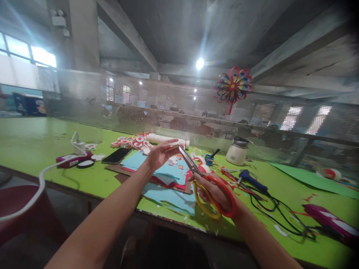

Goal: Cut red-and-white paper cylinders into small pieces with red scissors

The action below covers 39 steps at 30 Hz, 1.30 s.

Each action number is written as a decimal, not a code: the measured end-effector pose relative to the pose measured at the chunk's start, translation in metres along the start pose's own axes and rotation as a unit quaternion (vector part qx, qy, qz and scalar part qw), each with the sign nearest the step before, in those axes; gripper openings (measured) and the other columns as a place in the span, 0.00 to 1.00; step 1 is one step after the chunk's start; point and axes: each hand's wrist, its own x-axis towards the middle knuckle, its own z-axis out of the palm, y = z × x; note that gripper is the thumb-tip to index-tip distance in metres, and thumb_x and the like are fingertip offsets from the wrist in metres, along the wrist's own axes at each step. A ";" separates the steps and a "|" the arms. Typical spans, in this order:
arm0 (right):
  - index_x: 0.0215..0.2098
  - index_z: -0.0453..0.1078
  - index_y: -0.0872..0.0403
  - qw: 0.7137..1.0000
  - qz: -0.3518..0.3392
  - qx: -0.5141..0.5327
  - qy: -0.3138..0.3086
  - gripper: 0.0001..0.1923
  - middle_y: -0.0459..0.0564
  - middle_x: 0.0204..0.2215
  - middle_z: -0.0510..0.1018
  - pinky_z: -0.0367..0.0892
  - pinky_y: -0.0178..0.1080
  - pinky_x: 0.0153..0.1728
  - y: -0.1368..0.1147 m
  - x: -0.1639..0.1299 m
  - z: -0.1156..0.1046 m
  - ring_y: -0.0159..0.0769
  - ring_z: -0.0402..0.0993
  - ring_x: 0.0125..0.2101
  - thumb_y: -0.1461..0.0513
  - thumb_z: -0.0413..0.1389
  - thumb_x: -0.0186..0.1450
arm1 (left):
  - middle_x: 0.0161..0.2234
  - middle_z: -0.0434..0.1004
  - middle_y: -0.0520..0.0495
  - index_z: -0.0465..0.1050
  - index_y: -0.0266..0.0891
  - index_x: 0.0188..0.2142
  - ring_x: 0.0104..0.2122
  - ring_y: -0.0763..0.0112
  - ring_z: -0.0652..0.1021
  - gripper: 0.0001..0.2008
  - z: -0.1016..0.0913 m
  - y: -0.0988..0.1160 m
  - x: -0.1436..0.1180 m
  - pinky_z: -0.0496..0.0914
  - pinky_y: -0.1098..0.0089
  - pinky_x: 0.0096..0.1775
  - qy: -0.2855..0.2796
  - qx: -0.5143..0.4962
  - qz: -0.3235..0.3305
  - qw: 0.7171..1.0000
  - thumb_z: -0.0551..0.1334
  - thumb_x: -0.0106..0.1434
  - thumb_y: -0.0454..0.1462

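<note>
Hands: both are raised just above the near part of the table (42,149), close together.
Right hand (217,194): closed through the red and yellow loops of the scissors (206,179); the blades point up and left and look nearly shut.
Left hand (161,153): fingertips are pinched on a small paper piece (174,145), white with a touch of red, held right at the blade tips.
Paper piece: judged very light, thin and floppy; it would crease or tear easily, so it is best pinched near the edge, clear of the cut line.
Scissors: judged stiff and fairly light, with sharp tips; a firm grip is given by the loops.
Below the hands: a stack of blue and red sheets (168,175) lies on the table, with the lowest blue sheet reaching the near edge.
Left of the stack: a phone (116,155), a black disc (85,163) and a charger with a white cable (39,183) trailing over the edge.
Right of the hands: black cables (275,209), a blue tool (252,181) and paper scraps; snagging is likely there.
Behind: a mesh fence (196,112) closes the far side; a paper pinwheel (233,85) hangs on it.
Open room: bare green surface is seen at far left; the space above the stack is free for turning the piece.
</note>
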 end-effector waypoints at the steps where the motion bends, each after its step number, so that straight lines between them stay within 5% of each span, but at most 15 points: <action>1: 0.34 0.68 0.57 1.000 -0.001 -0.003 0.002 0.20 0.37 0.12 0.60 0.52 0.29 0.13 0.000 0.000 0.000 0.23 0.54 0.12 0.48 0.50 0.62 | 0.40 0.76 0.38 0.70 0.31 0.45 0.44 0.62 0.74 0.17 0.000 0.000 0.000 0.60 0.59 0.53 0.002 0.001 0.000 1.000 0.57 0.55 0.33; 6: 0.33 0.68 0.57 0.999 -0.005 -0.048 0.018 0.20 0.38 0.13 0.60 0.52 0.29 0.13 -0.006 -0.001 0.001 0.23 0.55 0.12 0.48 0.50 0.61 | 0.39 0.77 0.39 0.72 0.32 0.42 0.44 0.61 0.75 0.15 -0.003 -0.003 0.002 0.60 0.58 0.53 0.009 0.007 0.005 1.000 0.58 0.55 0.34; 11: 0.16 0.63 0.55 0.989 -0.023 -0.143 0.024 0.23 0.40 0.11 0.60 0.56 0.30 0.15 -0.018 -0.004 0.003 0.24 0.58 0.13 0.50 0.49 0.62 | 0.40 0.77 0.38 0.73 0.30 0.40 0.43 0.60 0.75 0.14 -0.005 -0.005 0.005 0.59 0.58 0.54 0.006 0.007 0.012 1.000 0.57 0.55 0.33; 17: 0.33 0.70 0.56 0.993 -0.027 -0.111 -0.044 0.19 0.42 0.17 0.66 0.60 0.30 0.17 -0.009 -0.003 0.000 0.26 0.62 0.16 0.50 0.47 0.64 | 0.37 0.78 0.39 0.73 0.29 0.39 0.41 0.61 0.76 0.14 -0.008 -0.003 0.005 0.60 0.59 0.53 0.014 -0.006 0.029 0.999 0.58 0.55 0.35; 22: 0.24 0.69 0.56 0.982 -0.077 -0.163 -0.053 0.20 0.43 0.17 0.67 0.62 0.31 0.22 -0.010 -0.004 -0.003 0.27 0.65 0.18 0.52 0.47 0.65 | 0.35 0.78 0.39 0.73 0.30 0.37 0.40 0.60 0.76 0.13 -0.011 -0.003 0.006 0.64 0.58 0.49 -0.016 -0.033 0.014 0.999 0.55 0.58 0.37; 30: 0.16 0.61 0.55 0.972 -0.104 -0.209 0.026 0.22 0.43 0.14 0.67 0.62 0.32 0.25 -0.014 -0.002 -0.002 0.28 0.66 0.19 0.54 0.46 0.65 | 0.36 0.77 0.36 0.72 0.26 0.39 0.36 0.60 0.77 0.17 -0.013 -0.004 0.006 0.68 0.66 0.38 -0.007 -0.041 -0.028 0.999 0.54 0.59 0.39; 39: 0.16 0.60 0.53 0.972 -0.080 -0.204 0.080 0.21 0.41 0.13 0.64 0.60 0.31 0.20 -0.002 0.004 -0.004 0.28 0.62 0.16 0.54 0.48 0.64 | 0.34 0.77 0.35 0.72 0.27 0.36 0.36 0.60 0.77 0.15 -0.011 -0.004 0.005 0.68 0.67 0.38 0.011 -0.080 -0.039 0.996 0.55 0.57 0.39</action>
